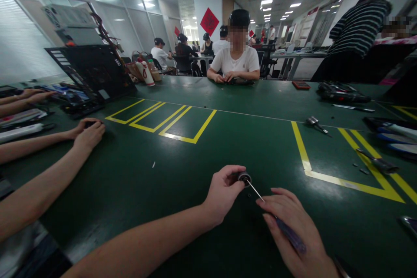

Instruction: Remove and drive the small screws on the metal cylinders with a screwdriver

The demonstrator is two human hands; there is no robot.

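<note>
In the head view my left hand [223,193] is closed around a small dark round part [244,177], its hollow end turned toward me. My right hand [295,230] grips a screwdriver [293,235] with a purplish translucent handle. The thin metal shaft slants up to the left, and its tip reaches into the round part's end. Whether the tip sits in a screw cannot be made out. A tiny dark piece [249,195] lies on the green table [182,173] just below the part.
Yellow tape [195,139] marks the table. On the right lie a metal part with a shaft [316,124], a similar one [381,164] and small dark bits [361,169]. A co-worker's hands [89,132] are at the left; another person [236,58] sits opposite.
</note>
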